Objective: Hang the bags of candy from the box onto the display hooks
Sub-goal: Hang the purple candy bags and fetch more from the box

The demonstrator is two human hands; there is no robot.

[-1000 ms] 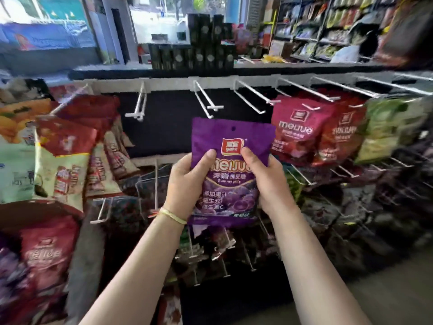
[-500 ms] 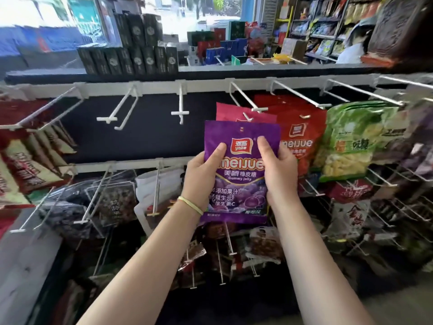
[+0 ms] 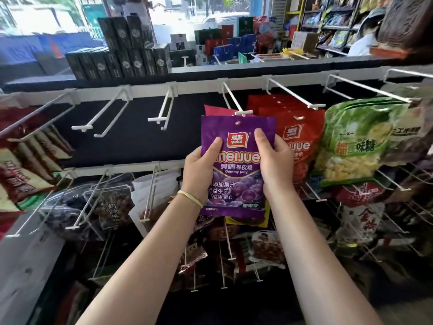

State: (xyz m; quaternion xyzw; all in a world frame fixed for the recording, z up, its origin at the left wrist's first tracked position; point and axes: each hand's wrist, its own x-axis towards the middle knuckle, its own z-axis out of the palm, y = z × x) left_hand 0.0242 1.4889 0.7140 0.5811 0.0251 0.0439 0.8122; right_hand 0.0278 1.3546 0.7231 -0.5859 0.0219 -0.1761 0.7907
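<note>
I hold a purple bag of gummy candy (image 3: 236, 165) upright in front of the hook rack. My left hand (image 3: 199, 167) grips its left edge with the thumb on the front. My right hand (image 3: 274, 160) grips its right edge the same way. The hang hole at the bag's top sits just below the tip of a white display hook (image 3: 235, 103). A pink-red bag (image 3: 214, 110) hangs on that hook, behind the purple one. The box is not in view.
Bare white hooks (image 3: 164, 111) stand to the left on the top rail. Red candy bags (image 3: 297, 137) and a green bag (image 3: 356, 141) hang to the right. A lower row of hooks carries dark snack packs (image 3: 110, 205). Dark boxes (image 3: 121, 55) stand on the shelf above.
The bag and both hands have moved right along the rack and risen, so the bag's top now lies just under the tip of the hook with the pink-red bag.
</note>
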